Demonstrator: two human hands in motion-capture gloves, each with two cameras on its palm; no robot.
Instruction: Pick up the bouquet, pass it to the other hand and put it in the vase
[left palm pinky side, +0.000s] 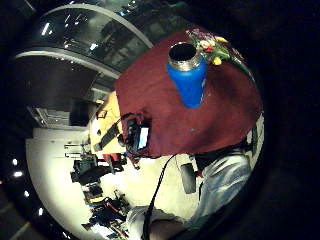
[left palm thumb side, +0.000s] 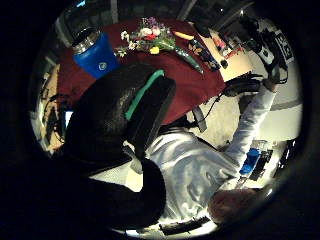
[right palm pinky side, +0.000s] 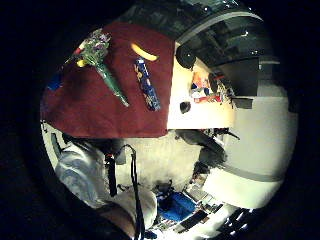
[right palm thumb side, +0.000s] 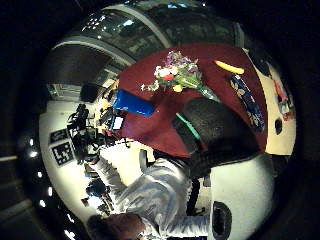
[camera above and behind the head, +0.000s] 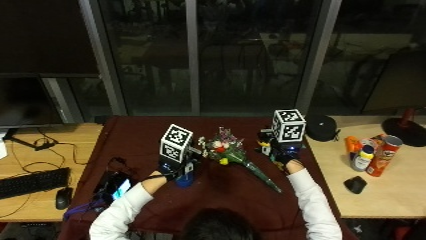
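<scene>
A bouquet (camera above and behind the head: 226, 150) of mixed flowers lies on the dark red cloth (camera above and behind the head: 133, 145), its green wrapped stem pointing toward the person's right. The blue vase (camera above and behind the head: 184, 179) stands upright left of it, mouth open, seen from above in the left little finger side view as the vase (left palm pinky side: 187, 75) beside the bouquet (left palm pinky side: 215, 47). My left hand (camera above and behind the head: 174, 170) hovers over the vase with relaxed fingers and holds nothing; its glove (left palm thumb side: 120, 115) shows curved and empty. My right hand (camera above and behind the head: 283, 155) hangs right of the flowers, also empty, well above the bouquet (right palm pinky side: 100, 60).
A banana (right palm pinky side: 144, 51) and a long patterned packet (right palm pinky side: 146, 84) lie right of the bouquet. A phone (camera above and behind the head: 116, 187) rests at the cloth's left edge. Keyboard (camera above and behind the head: 30, 182) and mouse (camera above and behind the head: 63, 197) sit on the left desk; cans (camera above and behind the head: 379, 157), a mouse (camera above and behind the head: 355, 184) and a black cap (camera above and behind the head: 323, 127) on the right.
</scene>
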